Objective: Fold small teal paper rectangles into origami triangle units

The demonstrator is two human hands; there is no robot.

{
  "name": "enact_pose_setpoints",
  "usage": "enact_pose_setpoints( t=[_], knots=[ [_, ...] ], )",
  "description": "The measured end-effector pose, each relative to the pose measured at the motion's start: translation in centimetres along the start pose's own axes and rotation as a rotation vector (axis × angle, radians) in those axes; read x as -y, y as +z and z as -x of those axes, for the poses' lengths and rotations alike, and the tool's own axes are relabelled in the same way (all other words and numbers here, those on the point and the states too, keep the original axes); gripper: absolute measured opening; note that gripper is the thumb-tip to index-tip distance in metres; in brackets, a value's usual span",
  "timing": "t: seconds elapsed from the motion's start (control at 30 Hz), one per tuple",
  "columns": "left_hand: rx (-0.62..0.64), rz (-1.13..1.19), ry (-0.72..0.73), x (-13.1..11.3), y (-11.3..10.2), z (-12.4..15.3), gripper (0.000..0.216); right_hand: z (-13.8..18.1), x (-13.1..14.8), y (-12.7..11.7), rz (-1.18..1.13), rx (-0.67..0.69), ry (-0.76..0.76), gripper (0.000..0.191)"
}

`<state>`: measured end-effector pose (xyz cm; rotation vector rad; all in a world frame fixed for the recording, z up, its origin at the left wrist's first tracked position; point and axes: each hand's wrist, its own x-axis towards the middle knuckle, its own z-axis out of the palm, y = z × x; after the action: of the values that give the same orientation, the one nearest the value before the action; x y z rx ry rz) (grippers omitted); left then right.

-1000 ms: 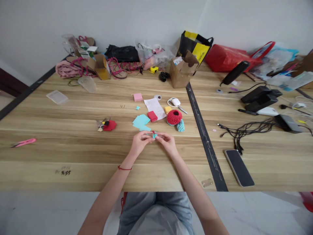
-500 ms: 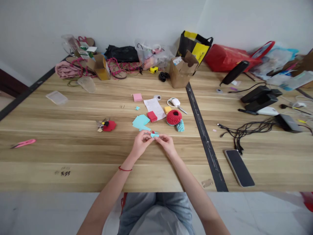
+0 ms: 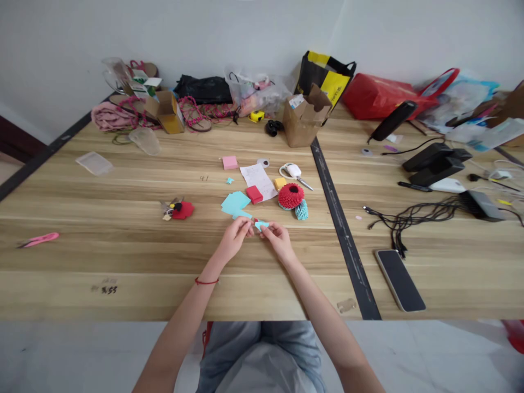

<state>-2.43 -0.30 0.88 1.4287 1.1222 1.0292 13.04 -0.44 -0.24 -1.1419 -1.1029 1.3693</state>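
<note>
My right hand (image 3: 278, 240) pinches a small folded piece of light-blue paper (image 3: 261, 225) between thumb and fingers, just above the table. Close on its left is my left hand (image 3: 234, 239), slightly apart from the paper, with fingers curled together; whether anything is in them is hidden. Beyond the left fingers lie several light-blue paper sheets (image 3: 235, 203). A bit of red (image 3: 256, 220) shows just behind the folded paper. A red pad of paper (image 3: 254, 194) and a red-and-blue folded-paper model (image 3: 291, 196) are farther back.
A written sheet (image 3: 257, 180), a pink pad (image 3: 230, 162), a yellow pad (image 3: 280, 183) and white-handled scissors (image 3: 305, 184) lie behind the hands. Keys with a red piece (image 3: 180, 210) and pink snips (image 3: 43, 239) are to the left. A phone (image 3: 400, 281) and cables (image 3: 409, 221) lie right.
My left hand has come off the folded paper and moved slightly left. The paper stays in my right hand, turned a little and more exposed.
</note>
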Motion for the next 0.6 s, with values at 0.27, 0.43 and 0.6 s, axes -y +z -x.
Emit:
enact_pose_setpoints(
  t=[0.27, 0.43, 0.6],
  knots=[
    [0.062, -0.083, -0.029, -0.9, 0.3, 0.2, 0.038, 0.3, 0.4, 0.0, 0.056, 0.088, -0.023, 0.031],
    [0.084, -0.106, -0.018, -1.0, 0.3, 0.3, 0.039, 0.3, 0.4, 0.1, 0.038, 0.095, -0.014, 0.031],
    [0.089, -0.158, -0.001, -1.0, 0.2, 0.4, 0.038, 0.3, 0.6, 0.1, 0.017, 0.101, -0.013, 0.031]
  ],
)
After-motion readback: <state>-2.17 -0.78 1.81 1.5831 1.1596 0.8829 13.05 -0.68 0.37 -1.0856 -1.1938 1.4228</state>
